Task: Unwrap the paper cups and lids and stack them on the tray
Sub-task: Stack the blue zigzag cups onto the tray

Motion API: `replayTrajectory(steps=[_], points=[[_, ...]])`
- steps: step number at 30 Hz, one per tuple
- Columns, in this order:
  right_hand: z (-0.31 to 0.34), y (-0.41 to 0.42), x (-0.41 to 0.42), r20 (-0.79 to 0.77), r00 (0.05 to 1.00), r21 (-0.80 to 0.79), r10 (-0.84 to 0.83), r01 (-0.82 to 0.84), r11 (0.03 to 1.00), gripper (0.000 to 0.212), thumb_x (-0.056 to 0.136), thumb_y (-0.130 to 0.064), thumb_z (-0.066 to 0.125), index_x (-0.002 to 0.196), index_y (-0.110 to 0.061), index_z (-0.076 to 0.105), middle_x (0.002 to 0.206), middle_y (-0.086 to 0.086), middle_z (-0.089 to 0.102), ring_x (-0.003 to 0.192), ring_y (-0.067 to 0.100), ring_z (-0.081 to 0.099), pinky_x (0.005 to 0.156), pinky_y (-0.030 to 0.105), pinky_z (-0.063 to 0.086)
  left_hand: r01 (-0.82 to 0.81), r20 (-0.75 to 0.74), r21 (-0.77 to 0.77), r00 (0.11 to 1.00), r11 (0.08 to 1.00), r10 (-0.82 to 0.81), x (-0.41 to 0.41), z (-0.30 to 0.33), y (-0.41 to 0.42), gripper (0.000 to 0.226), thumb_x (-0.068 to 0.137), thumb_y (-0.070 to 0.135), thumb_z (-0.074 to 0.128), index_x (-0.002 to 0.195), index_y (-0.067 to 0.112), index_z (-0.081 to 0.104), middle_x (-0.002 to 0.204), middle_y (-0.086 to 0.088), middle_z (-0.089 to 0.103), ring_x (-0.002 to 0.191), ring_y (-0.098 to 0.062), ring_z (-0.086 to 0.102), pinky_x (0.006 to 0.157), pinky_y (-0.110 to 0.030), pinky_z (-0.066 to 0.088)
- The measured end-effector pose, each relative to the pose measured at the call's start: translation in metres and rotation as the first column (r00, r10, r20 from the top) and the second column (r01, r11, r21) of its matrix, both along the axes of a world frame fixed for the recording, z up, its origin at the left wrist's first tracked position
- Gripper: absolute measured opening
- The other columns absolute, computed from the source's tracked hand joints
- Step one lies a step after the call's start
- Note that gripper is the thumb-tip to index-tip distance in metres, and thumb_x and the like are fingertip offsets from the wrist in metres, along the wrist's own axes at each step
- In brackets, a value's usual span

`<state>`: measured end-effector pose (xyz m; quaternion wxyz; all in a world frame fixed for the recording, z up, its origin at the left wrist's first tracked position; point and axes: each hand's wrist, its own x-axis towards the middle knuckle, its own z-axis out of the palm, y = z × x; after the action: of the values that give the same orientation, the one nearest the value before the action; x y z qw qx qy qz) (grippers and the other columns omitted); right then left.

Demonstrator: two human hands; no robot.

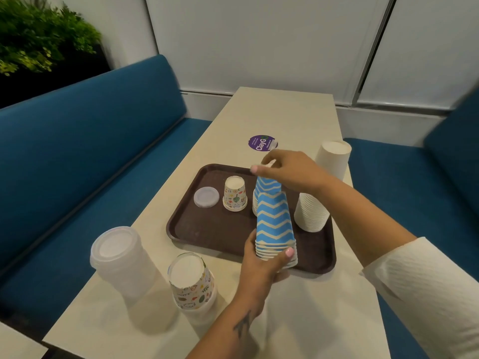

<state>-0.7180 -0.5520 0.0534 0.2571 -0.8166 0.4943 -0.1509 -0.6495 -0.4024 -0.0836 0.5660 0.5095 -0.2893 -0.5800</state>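
A brown tray (220, 229) lies on the cream table. My left hand (261, 260) grips the rims at the base of a stack of upside-down blue zigzag cups (274, 221), held over the tray's front. My right hand (282, 169) pinches the top blue cup (268, 183) and holds it slightly off the stack. On the tray stand a patterned cup (234, 194), a single clear lid (206, 196) and a stack of white cups (311, 213). Another cup stack hides behind the blue one.
On the table near me stand a wrapped stack of clear lids (119, 260) and a wrapped stack of patterned cups (191, 283). A wrapped white cup stack (333, 159) stands right of the tray. A purple sticker (261, 143) marks the table. Blue benches flank both sides.
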Motion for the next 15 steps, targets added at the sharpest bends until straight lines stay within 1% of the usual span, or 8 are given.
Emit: replayTrajectory(steps=[2,3,5,7,10,15], points=[[0.005,0.007,-0.004,-0.126,0.988,0.102,0.091,-0.078,0.992,0.051,0.079,-0.064,0.061,0.114,-0.026,0.061,0.112,-0.001,0.062,0.099,0.017,0.058,0.080,0.029,0.051,0.015,0.002,-0.024,1.000,1.000,-0.015,-0.003,0.007,-0.001,0.093,0.047,0.039,0.086,0.130,0.035,0.043,0.110,0.005,0.070,0.099,-0.020,0.070,0.078,-0.039,0.059],[0.007,0.010,-0.007,-0.143,0.983,0.141,0.116,-0.096,0.985,0.050,0.079,-0.060,0.064,0.114,-0.025,0.061,0.111,-0.001,0.060,0.098,0.017,0.057,0.074,0.026,0.051,0.022,-0.001,-0.035,1.000,0.999,-0.022,-0.005,0.009,-0.001,0.092,0.047,0.038,0.086,0.129,0.035,0.043,0.108,0.006,0.071,0.099,-0.020,0.070,0.079,-0.040,0.059],[0.010,0.012,-0.011,-0.093,0.990,0.186,0.107,-0.088,0.979,0.046,0.079,-0.054,0.068,0.111,-0.022,0.063,0.106,-0.001,0.058,0.095,0.019,0.059,0.064,0.023,0.053,0.030,-0.013,-0.057,0.999,0.998,-0.031,-0.008,0.014,-0.001,0.090,0.048,0.036,0.086,0.127,0.036,0.043,0.106,0.006,0.071,0.099,-0.021,0.070,0.080,-0.040,0.058],[0.012,0.011,-0.016,-0.044,0.995,0.199,0.084,-0.074,0.977,0.042,0.079,-0.051,0.070,0.107,-0.020,0.064,0.105,0.001,0.059,0.094,0.020,0.061,0.067,0.027,0.057,0.034,-0.012,-0.074,0.999,0.997,-0.035,-0.010,0.016,0.000,0.087,0.049,0.034,0.086,0.126,0.034,0.045,0.105,0.006,0.071,0.098,-0.021,0.070,0.080,-0.038,0.058],[0.015,0.009,-0.022,0.004,0.998,0.192,0.068,-0.068,0.979,0.037,0.079,-0.051,0.069,0.102,-0.022,0.064,0.109,0.003,0.061,0.098,0.022,0.062,0.077,0.037,0.060,0.052,-0.003,-0.066,0.999,0.996,-0.052,-0.012,0.017,0.003,0.086,0.050,0.035,0.086,0.127,0.031,0.047,0.106,0.003,0.071,0.099,-0.023,0.070,0.079,-0.035,0.058],[0.026,0.004,-0.026,0.064,0.998,0.135,0.012,-0.021,0.991,0.033,0.081,-0.054,0.066,0.098,-0.025,0.064,0.111,0.004,0.064,0.100,0.022,0.063,0.083,0.039,0.058,0.078,0.044,-0.044,0.996,0.996,-0.076,-0.011,0.013,0.011,0.080,0.050,0.039,0.086,0.122,0.029,0.052,0.110,0.000,0.070,0.101,-0.023,0.069,0.081,-0.037,0.058]])
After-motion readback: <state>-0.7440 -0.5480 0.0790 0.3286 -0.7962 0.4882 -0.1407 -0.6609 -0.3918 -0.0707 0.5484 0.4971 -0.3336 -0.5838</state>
